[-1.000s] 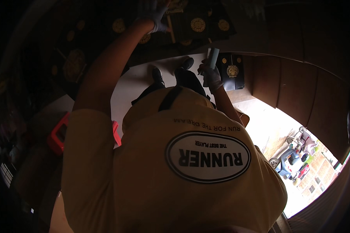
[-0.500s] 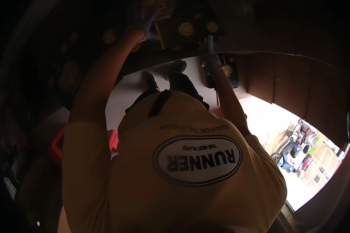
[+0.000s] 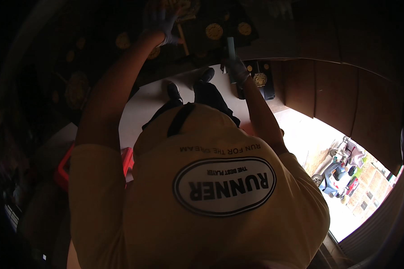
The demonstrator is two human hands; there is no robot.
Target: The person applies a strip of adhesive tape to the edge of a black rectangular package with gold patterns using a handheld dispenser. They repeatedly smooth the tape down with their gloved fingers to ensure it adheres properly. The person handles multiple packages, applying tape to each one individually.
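Observation:
My left hand (image 3: 159, 23), in a thin pale glove, rests with its fingers spread against a dark surface (image 3: 202, 42) patterned with gold round emblems. It lies beside a narrow gold-coloured strip (image 3: 182, 39) on that surface. My right hand (image 3: 238, 71), gloved as well, is closed around a flat pale blue-green bar (image 3: 231, 48) that sticks up past the fingers. The bar's exact kind is too dim to tell. Its upper end is close to the near edge of the patterned surface; whether they touch, I cannot tell.
A dark box with gold emblems (image 3: 261, 81) stands beyond my right wrist. Brown panels (image 3: 336, 89) line the right, above a bright opening with a parked scooter (image 3: 336, 177). A red container (image 3: 126, 158) sits at left. A pale, glove-like shape (image 3: 280, 8) shows at the top.
My right hand has moved left with the blue-green bar. My left hand keeps nearly the same place. The pale shape at the top shows more clearly.

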